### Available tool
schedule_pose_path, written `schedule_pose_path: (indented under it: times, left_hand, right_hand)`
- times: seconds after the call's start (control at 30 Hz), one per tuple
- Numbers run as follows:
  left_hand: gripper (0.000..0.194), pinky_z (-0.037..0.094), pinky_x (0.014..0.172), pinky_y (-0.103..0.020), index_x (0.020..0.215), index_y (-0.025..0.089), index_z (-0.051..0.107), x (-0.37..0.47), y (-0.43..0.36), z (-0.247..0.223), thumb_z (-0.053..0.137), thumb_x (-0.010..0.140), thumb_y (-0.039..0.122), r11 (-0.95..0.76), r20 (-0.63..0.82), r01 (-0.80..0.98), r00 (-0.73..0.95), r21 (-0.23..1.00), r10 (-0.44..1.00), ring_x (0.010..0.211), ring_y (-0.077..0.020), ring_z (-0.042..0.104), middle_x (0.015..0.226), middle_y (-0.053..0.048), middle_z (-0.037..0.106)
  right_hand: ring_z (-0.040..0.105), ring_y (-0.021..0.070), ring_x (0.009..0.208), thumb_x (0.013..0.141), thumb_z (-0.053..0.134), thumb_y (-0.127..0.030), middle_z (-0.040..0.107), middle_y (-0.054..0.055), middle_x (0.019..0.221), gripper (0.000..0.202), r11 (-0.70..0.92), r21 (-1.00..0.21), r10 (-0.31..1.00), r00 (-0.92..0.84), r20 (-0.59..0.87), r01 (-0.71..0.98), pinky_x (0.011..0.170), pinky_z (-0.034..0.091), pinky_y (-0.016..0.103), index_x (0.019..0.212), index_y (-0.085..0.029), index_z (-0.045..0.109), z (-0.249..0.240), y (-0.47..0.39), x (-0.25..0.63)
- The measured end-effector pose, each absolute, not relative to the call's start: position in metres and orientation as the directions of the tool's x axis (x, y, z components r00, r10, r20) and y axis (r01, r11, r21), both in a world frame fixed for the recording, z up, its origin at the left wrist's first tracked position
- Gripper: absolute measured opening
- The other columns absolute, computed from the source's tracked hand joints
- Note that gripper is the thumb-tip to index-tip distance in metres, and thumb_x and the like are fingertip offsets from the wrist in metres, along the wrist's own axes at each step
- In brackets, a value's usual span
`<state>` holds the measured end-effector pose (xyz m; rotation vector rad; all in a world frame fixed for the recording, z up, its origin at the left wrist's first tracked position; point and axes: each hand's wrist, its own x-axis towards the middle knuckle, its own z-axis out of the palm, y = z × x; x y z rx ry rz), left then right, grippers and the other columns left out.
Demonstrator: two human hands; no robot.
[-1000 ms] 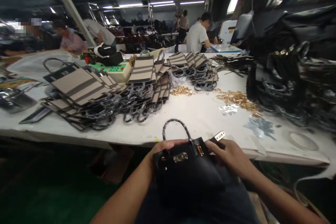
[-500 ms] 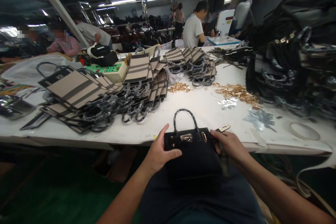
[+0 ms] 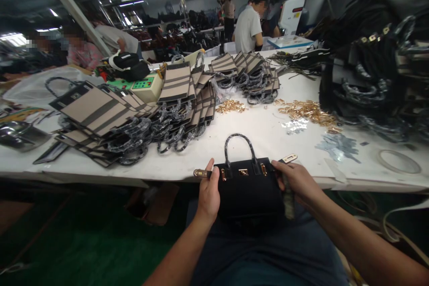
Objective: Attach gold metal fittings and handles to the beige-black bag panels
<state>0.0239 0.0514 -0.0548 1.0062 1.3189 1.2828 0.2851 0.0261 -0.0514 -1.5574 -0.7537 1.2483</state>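
A black handbag (image 3: 250, 196) rests upright on my lap at the table's front edge, its plastic-wrapped handle (image 3: 238, 136) standing up. Gold fittings sit along its upper front, with a small gold turn clasp (image 3: 243, 172) in the middle. At the left top corner, my left hand (image 3: 209, 192) pinches a strap with a gold metal tip (image 3: 201, 173) that points out to the left. My right hand (image 3: 295, 178) is closed at the opposite corner on a second strap, whose gold tip (image 3: 288, 158) sticks up past the fingers. The bag's underside is dark and hard to see.
Beige-and-black striped bags (image 3: 100, 111) lie piled on the white table (image 3: 234, 125) at left and centre. Gold hardware pieces (image 3: 310, 112), grey flat pieces (image 3: 339, 145) and a tape roll (image 3: 398, 161) lie to the right, near stacked black bags (image 3: 362, 80). A person (image 3: 248, 29) works across the table.
The left strap's gold tip, earlier over the bag's front near the clasp, now points outward in my left hand. That hand has closed on the strap. My right hand keeps its hold.
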Motion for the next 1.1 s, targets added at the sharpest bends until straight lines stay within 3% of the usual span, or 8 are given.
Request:
schedule_pose_path:
  times: [0.2,0.47,0.6,0.7,0.77,0.83,0.93,1.1]
  left_hand:
    - [0.043,0.054,0.108,-0.041,0.114,0.013,0.078,0.026,0.048,-0.055,0.075,0.092,0.050,0.271,-0.269,-0.457,0.072,0.847,0.960,0.121,-0.0305,0.071,0.118,-0.013,0.079]
    - [0.050,0.056,0.060,-0.027,0.117,0.017,0.072,0.016,0.043,-0.032,0.083,0.084,0.054,0.362,-0.348,-0.311,0.100,0.879,0.932,0.078,-0.0223,0.074,0.089,-0.006,0.077]
    - [0.047,0.060,0.070,-0.029,0.114,0.018,0.072,0.013,0.034,-0.003,0.086,0.082,0.050,0.336,-0.342,-0.400,0.058,0.853,0.938,0.097,-0.0268,0.075,0.107,-0.009,0.079]
    - [0.041,0.061,0.084,-0.033,0.115,0.019,0.072,0.014,0.024,0.022,0.084,0.085,0.045,0.249,-0.277,-0.480,0.014,0.841,0.961,0.111,-0.0284,0.072,0.120,-0.009,0.077]
    - [0.038,0.060,0.092,-0.036,0.119,0.021,0.072,0.019,0.013,0.041,0.081,0.089,0.043,0.166,-0.191,-0.514,0.003,0.842,0.982,0.116,-0.0285,0.070,0.127,-0.008,0.074]
    - [0.038,0.058,0.099,-0.040,0.125,0.023,0.070,0.028,-0.001,0.060,0.076,0.094,0.043,0.105,-0.111,-0.517,0.020,0.850,0.994,0.120,-0.0287,0.068,0.130,-0.008,0.073]
    - [0.042,0.051,0.111,-0.045,0.134,0.022,0.065,0.041,-0.024,0.084,0.071,0.098,0.044,0.020,0.019,-0.471,0.079,0.882,0.997,0.128,-0.0302,0.063,0.135,-0.011,0.069]
    - [0.055,0.047,0.115,-0.044,0.147,0.024,0.056,0.051,-0.043,0.110,0.074,0.097,0.037,-0.116,0.257,-0.397,0.323,0.910,0.911,0.131,-0.0292,0.059,0.139,-0.012,0.064]
  right_hand:
    - [0.049,0.0156,0.040,0.086,0.076,-0.056,0.055,0.002,0.040,0.047,-0.344,-0.931,0.883,0.294,-0.366,-0.124,0.047,0.041,0.029,0.060,-0.019,0.064,-0.053,0.025,0.290]
    - [0.050,0.0168,0.045,0.086,0.074,-0.064,0.056,0.001,0.044,0.050,-0.361,-0.932,0.873,0.338,-0.353,-0.041,0.049,0.039,0.029,0.066,-0.019,0.067,-0.053,0.025,0.294]
    - [0.059,0.0217,0.052,0.086,0.071,-0.069,0.060,0.000,0.049,0.048,-0.348,-0.898,0.870,0.449,-0.203,0.269,0.055,0.045,0.032,0.087,-0.021,0.072,-0.034,0.013,0.290]
    - [0.062,0.0218,0.057,0.087,0.072,-0.063,0.065,0.002,0.061,0.039,-0.135,-0.875,0.878,0.465,0.112,0.466,0.058,0.049,0.033,0.081,-0.024,0.068,-0.008,-0.012,0.271]
    - [0.066,0.0219,0.065,0.089,0.074,-0.055,0.072,0.007,0.081,0.031,0.153,-0.815,0.878,0.302,0.372,0.559,0.060,0.054,0.032,0.088,-0.025,0.072,0.011,-0.029,0.248]
    - [0.072,0.0238,0.080,0.089,0.078,-0.045,0.075,0.011,0.110,0.038,0.419,-0.697,0.835,0.056,0.548,0.583,0.067,0.060,0.033,0.120,-0.026,0.073,0.030,-0.038,0.222]
    - [0.075,0.0257,0.094,0.089,0.076,-0.031,0.068,0.012,0.129,0.064,0.535,-0.590,0.781,-0.087,0.618,0.605,0.076,0.064,0.037,0.149,-0.027,0.055,0.058,-0.037,0.192]
    - [0.072,0.0221,0.090,0.086,0.063,-0.015,0.070,0.007,0.109,0.030,0.547,-0.628,0.780,-0.066,0.622,0.554,0.074,0.060,0.031,0.114,-0.023,0.072,0.103,-0.035,0.207]
